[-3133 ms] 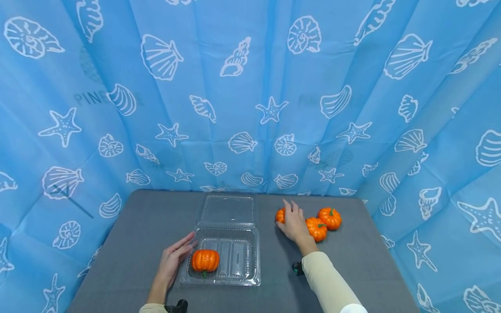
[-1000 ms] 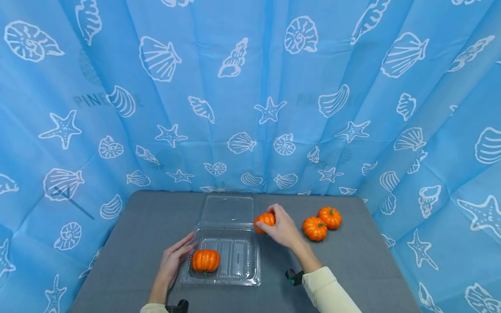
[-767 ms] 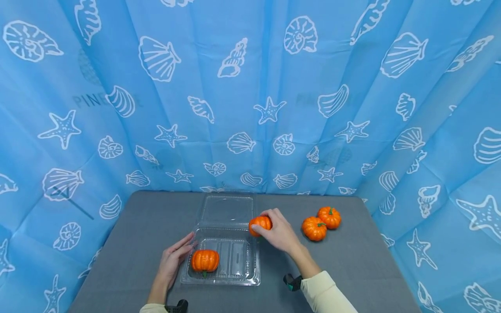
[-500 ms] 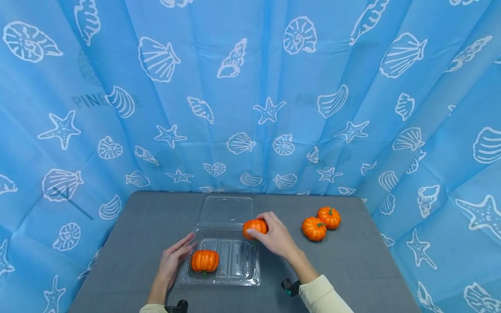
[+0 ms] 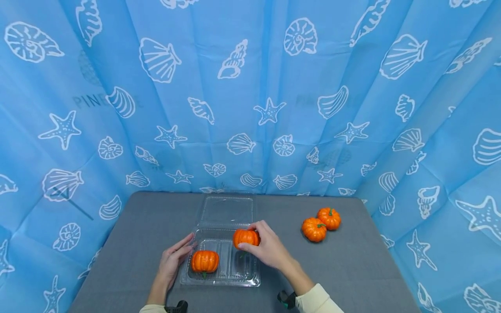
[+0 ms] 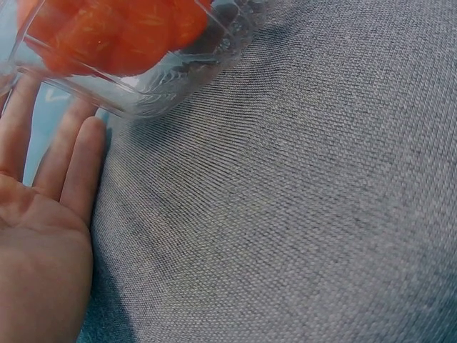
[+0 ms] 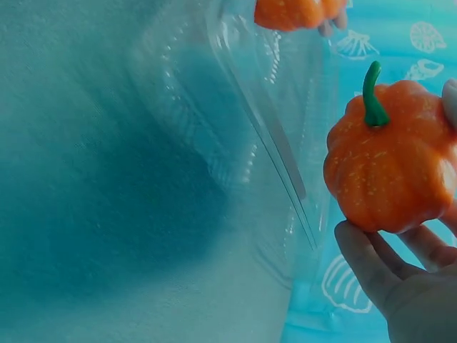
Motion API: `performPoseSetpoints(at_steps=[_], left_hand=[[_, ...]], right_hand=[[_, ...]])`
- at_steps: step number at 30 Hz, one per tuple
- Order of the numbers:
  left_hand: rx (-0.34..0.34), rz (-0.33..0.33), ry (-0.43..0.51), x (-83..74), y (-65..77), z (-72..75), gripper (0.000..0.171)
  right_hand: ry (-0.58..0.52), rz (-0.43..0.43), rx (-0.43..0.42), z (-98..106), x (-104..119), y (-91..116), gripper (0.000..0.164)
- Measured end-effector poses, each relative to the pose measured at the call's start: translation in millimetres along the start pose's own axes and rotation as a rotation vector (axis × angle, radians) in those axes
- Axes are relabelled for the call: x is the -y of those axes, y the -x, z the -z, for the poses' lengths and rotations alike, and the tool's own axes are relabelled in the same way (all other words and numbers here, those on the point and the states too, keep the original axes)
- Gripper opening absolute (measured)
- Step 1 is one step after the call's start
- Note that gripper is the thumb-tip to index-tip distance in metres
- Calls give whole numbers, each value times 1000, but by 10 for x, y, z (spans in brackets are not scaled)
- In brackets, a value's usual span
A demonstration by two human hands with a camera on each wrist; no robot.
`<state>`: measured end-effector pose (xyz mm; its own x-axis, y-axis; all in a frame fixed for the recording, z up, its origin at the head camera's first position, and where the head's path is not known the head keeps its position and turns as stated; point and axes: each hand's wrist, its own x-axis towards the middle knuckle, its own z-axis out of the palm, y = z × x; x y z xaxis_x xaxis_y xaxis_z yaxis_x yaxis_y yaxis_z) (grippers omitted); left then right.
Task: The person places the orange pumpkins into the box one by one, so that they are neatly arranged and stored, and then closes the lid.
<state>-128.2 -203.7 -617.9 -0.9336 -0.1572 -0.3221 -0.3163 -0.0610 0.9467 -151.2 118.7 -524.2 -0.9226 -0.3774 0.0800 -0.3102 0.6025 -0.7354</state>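
My right hand (image 5: pixel 270 251) pinches a small orange pumpkin (image 5: pixel 245 238) between thumb and fingers, over the right part of a clear plastic clamshell container (image 5: pixel 235 282). In the right wrist view, the green stem (image 7: pixel 373 96) of this pumpkin shows, with fingers spread along its side. Another pumpkin (image 5: pixel 205 261) sits in the left part of the container, its stem toward the front. My left hand (image 5: pixel 172 261) rests at the container's left side with its fingers extended. The left wrist view shows those straight fingers (image 6: pixel 84 168) right at the clear wall.
The container's lid (image 5: pixel 228 210) lies folded back behind it. Two more pumpkins, a nearer one (image 5: pixel 314 230) and a farther one (image 5: pixel 329 218), stand together at the right on the grey tabletop (image 5: pixel 352 265). A blue shell-patterned curtain (image 5: pixel 250 108) hangs behind.
My right hand has picked up a pumpkin beside the other two and carried it left, from the table to over the container. The left hand has stayed at the container's side.
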Motion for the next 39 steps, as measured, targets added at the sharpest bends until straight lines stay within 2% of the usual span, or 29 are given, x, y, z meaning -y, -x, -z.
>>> performPoseSetpoints(at_steps=[8, 17, 25, 31, 39], left_hand=[[15, 0, 7, -7, 3, 6, 50], [3, -8, 6, 7, -12, -6, 49], [4, -14, 6, 24, -19, 1, 50], [2, -7, 20, 21, -18, -8, 50], [3, -16, 26, 20, -3, -5, 49]], right_hand=[[-15, 57, 65, -112, -1, 63, 52], [64, 161, 65, -241, 2, 138, 55], [64, 164, 107, -395, -24, 199, 54], [74, 162, 91, -474, -39, 224, 53], [171, 177, 78, -516, -41, 217, 55]])
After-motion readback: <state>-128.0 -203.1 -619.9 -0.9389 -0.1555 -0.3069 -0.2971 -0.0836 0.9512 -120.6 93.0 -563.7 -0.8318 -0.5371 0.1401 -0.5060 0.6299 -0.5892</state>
